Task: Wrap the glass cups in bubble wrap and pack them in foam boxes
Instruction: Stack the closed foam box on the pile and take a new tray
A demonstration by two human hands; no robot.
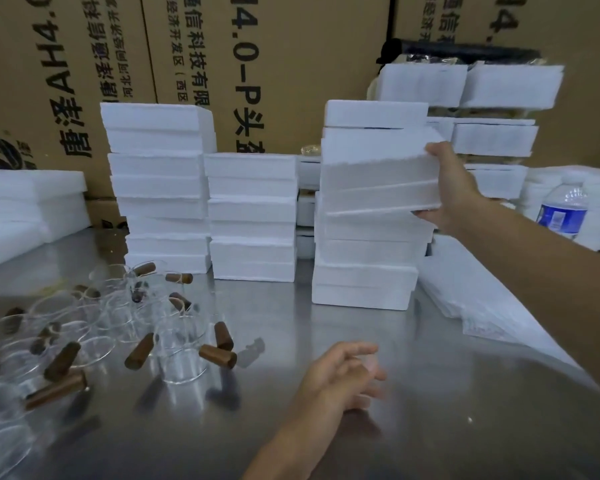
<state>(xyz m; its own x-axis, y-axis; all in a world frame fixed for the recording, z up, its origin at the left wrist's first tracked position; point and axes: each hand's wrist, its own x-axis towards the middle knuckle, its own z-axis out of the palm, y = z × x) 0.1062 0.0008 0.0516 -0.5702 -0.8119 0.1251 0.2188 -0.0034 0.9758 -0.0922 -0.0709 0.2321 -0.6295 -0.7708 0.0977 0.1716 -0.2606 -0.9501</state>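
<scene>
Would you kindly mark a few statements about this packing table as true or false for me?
1. The right hand grips a tilted foam box. True.
2. The left hand holds a glass cup. False: it is open above the steel table and holds nothing.
3. The glass cups with brown handles are on the left part of the table. True.
4. The water bottle lies among the cups. False: it stands at the far right, away from them.
</scene>
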